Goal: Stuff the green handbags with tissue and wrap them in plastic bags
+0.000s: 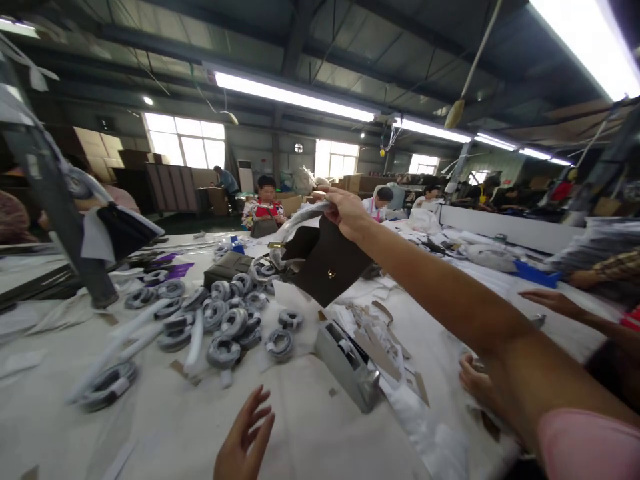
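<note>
My right hand [345,210] is stretched far out over the table, fingers closed at the top of a dark brown handbag [327,267]. The bag hangs tilted, a small gold-coloured fitting on its face. A pale wrapped strip, seemingly its handle, curves left from my fingers. Low in the middle, my left hand [245,433] is raised with fingers apart and nothing in it. Beyond that hand lie several coiled straps [223,351] in pale wrapping. A grey tape dispenser [347,363] stands on the table below the bag.
Cardboard and paper scraps [387,340] lie right of the dispenser. A dark folded bag [229,267] rests behind the coils. At left a metal post [55,180] rises from the table. A co-worker's hands [550,301] are at the right; other people sit across the table.
</note>
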`<state>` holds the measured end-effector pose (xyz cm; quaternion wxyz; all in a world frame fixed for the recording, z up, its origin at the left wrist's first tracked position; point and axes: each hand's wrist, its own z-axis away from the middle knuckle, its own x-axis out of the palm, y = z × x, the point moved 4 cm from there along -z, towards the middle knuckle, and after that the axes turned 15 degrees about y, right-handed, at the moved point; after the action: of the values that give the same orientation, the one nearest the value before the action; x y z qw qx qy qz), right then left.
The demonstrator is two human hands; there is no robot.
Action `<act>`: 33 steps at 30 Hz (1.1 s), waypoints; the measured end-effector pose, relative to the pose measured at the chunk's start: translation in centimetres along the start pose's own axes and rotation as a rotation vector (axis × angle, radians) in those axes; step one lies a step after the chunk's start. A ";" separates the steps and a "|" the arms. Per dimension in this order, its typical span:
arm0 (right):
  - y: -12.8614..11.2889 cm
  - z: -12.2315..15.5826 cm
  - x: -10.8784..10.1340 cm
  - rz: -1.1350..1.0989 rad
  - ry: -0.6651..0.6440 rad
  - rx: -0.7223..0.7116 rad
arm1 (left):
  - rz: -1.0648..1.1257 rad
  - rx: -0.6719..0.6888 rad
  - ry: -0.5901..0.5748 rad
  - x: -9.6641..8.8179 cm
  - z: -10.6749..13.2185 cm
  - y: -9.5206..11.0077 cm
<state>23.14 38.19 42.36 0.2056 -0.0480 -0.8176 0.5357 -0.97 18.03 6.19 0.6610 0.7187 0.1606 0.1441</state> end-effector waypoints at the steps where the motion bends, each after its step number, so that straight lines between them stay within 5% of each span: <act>1: -0.8 2.3 -0.3 -0.033 -0.010 0.065 | 0.045 0.004 -0.018 0.0 -0.5 1.1; 5: -2.3 11.9 -1.5 -0.129 -0.112 0.261 | 0.162 -0.041 -0.092 -0.1 -0.4 4.5; 10: -1.1 21.3 -3.0 -0.229 -0.155 0.408 | 0.299 -0.148 -0.065 -2.8 3.1 4.8; 14: 2.2 24.2 -4.9 -0.212 -0.109 0.463 | 0.050 -0.142 0.120 -7.6 4.6 3.7; 17: 6.1 24.5 -7.2 -0.004 -0.163 0.495 | -0.280 -0.032 0.155 -10.7 4.0 3.5; 22: 12.8 26.6 -12.2 0.677 -0.335 0.210 | -0.635 -0.039 0.018 -13.5 3.1 2.1; 27: 17.3 34.0 -15.5 0.897 -0.679 -0.139 | -0.778 0.024 -0.017 -14.5 5.4 1.8; 30: 18.5 36.9 -17.2 0.976 -0.655 -0.144 | -0.765 0.262 -0.031 -13.7 7.7 2.8; 33: 18.1 38.0 -17.7 1.010 -0.642 -0.173 | -0.774 0.532 -0.178 -12.2 10.1 3.1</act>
<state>22.01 8.00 8.08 -0.3359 -0.2827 -0.7555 0.4863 -7.64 3.56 8.46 0.4702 0.7599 0.3908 -0.2209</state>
